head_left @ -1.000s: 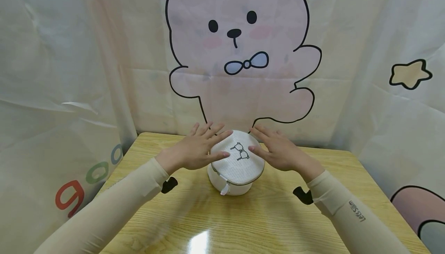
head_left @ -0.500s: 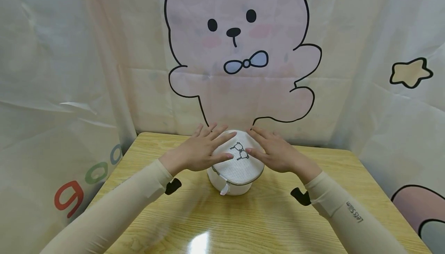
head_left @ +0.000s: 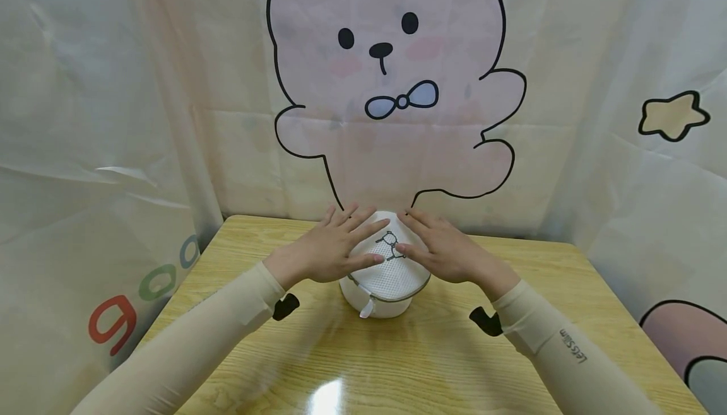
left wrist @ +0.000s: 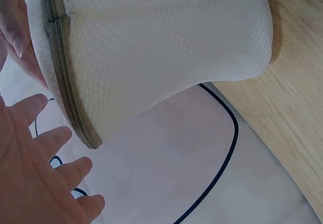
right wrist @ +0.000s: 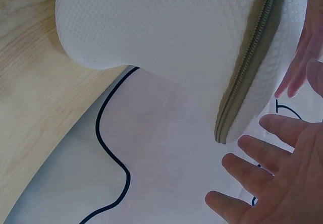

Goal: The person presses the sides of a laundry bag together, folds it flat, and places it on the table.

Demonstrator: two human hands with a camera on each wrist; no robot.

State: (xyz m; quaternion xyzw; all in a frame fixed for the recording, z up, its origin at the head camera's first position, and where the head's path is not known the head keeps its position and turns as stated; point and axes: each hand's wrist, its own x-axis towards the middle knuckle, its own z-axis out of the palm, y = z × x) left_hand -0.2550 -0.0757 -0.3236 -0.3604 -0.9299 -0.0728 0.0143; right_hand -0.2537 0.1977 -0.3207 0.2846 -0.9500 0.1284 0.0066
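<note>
Item: one white mesh zip bag (head_left: 392, 286), glasses print on its lid, upright on the desk (head_left: 272, 364), midway between the side edges. Hands, two: left hand (head_left: 329, 245) and right hand (head_left: 445, 248), fingers spread, gripping nothing, above opposite sides of the lid; whether they touch it, we cannot tell. Handling: we would keep both level and press evenly, as the soft wall may fold. Edges: far edge near the bag, bear-printed curtain (head_left: 386, 156) behind; we judge more room sideways and towards us.
</note>
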